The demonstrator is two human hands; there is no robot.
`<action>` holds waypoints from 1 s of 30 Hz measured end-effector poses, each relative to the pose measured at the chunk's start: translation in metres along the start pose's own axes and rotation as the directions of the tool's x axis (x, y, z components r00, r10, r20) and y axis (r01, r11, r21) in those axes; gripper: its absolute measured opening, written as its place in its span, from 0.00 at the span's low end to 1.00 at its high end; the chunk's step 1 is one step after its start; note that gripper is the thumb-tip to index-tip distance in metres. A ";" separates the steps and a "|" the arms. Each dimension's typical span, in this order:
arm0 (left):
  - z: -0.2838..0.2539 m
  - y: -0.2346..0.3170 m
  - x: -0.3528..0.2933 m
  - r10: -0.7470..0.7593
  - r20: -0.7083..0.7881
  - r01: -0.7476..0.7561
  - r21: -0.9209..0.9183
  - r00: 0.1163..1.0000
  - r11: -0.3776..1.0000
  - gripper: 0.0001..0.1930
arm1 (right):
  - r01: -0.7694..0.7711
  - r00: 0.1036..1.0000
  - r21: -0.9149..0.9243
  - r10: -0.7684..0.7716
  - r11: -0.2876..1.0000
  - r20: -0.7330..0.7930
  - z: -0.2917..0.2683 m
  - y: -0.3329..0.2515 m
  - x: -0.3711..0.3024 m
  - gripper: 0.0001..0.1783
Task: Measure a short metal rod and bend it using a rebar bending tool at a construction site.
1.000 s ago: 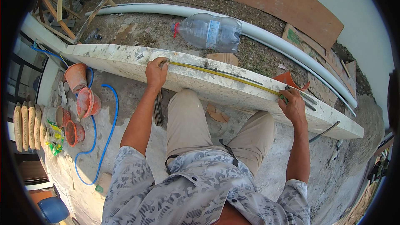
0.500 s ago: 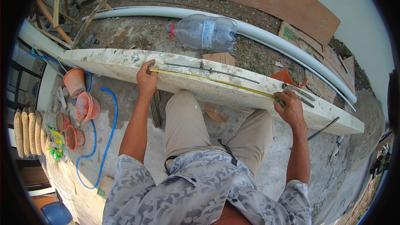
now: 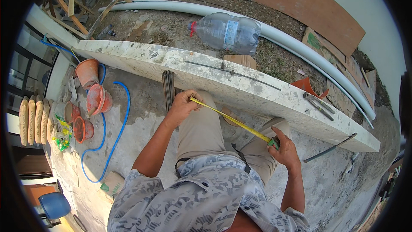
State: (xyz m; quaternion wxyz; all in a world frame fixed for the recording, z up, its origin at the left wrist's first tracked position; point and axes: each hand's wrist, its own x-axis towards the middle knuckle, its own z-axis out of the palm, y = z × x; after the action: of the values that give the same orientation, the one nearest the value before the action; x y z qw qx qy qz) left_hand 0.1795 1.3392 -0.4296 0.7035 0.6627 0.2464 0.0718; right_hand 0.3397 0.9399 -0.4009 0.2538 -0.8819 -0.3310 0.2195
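Far left, four or so sacks [image 3: 34,120] stood in a row; next came the buckets [image 3: 99,96], orange and grubby, clustered on the floor [image 3: 146,146]; a blue hose [image 3: 124,116] snaked right beside them, looping down and back up; then a bundle of rods [image 3: 168,88], leaning at the near side of the white ledge [image 3: 274,103]; and here was the left hand [image 3: 184,106], just right of the rods' lower end, thumb and fingertips pinching the end of the yellow blade [image 3: 236,123]; beyond the ledge lay the bottle [image 3: 210,30], big, clear, on its side, red at the neck, the white pipe [image 3: 317,56] running behind it; out went the blade, slanting down to the right, over the thighs and well short of the ledge; up on the ledge, a thin rod [image 3: 253,78] lay lengthwise; at the blade's right end sat the green tape [image 3: 274,144], over the right thigh; the right hand [image 3: 286,151] had it, fingers curled round the case, one digit sticking up; further right, pincers [image 3: 317,105] rested on the ledge, an orange shard [image 3: 310,86] just behind; last, a dark bar [image 3: 330,147] slanted across the ledge's near edge.
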 end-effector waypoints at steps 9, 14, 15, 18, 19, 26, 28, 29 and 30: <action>0.115 -0.001 0.003 -0.091 0.480 -0.096 0.351 0.873 0.931 0.28 | -0.198 0.971 0.084 0.208 0.976 -0.117 0.003 0.019 -0.023 0.41; 0.080 -0.010 0.011 -0.090 0.407 -0.079 0.380 0.909 0.922 0.26 | -0.395 0.817 0.220 0.450 0.892 -0.359 0.023 0.104 -0.048 0.33; 0.073 -0.011 0.012 -0.113 0.387 -0.059 0.406 0.915 0.912 0.25 | -0.406 0.809 0.226 0.463 0.886 -0.363 0.037 0.126 -0.055 0.33; 0.061 -0.016 0.009 -0.144 0.323 -0.014 0.440 0.935 0.898 0.24 | -0.593 0.659 0.288 0.659 0.752 -0.362 0.105 0.196 -0.072 0.29; 0.057 -0.017 0.007 -0.148 0.297 0.001 0.443 0.943 0.897 0.24 | -0.592 0.652 0.259 0.642 0.763 -0.403 0.139 0.221 -0.084 0.29; 0.024 -0.017 -0.004 -0.125 0.157 0.052 0.405 0.980 0.913 0.23 | -0.464 0.552 0.821 0.834 0.333 -0.026 0.341 0.372 -0.171 0.29; 0.012 -0.011 -0.009 -0.043 0.059 0.011 0.458 0.997 0.889 0.19 | -0.416 0.537 0.906 0.825 0.076 0.177 0.329 0.320 -0.157 0.28; 0.000 -0.009 -0.012 -0.040 0.023 0.025 0.453 0.999 0.891 0.19 | -0.412 0.537 0.911 0.812 0.019 0.226 0.312 0.302 -0.150 0.28; -0.008 -0.002 -0.009 -0.040 -0.073 0.071 0.493 0.997 0.867 0.17 | -0.417 0.530 0.908 0.801 -0.039 0.277 0.309 0.286 -0.147 0.27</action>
State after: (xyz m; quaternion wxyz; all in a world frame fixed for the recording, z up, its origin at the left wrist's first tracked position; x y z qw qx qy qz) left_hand 0.1675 1.3420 -0.4289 0.5041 0.8110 0.2968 0.0058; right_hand 0.2024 0.7447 -0.7779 0.6219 -0.6379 0.3440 0.2967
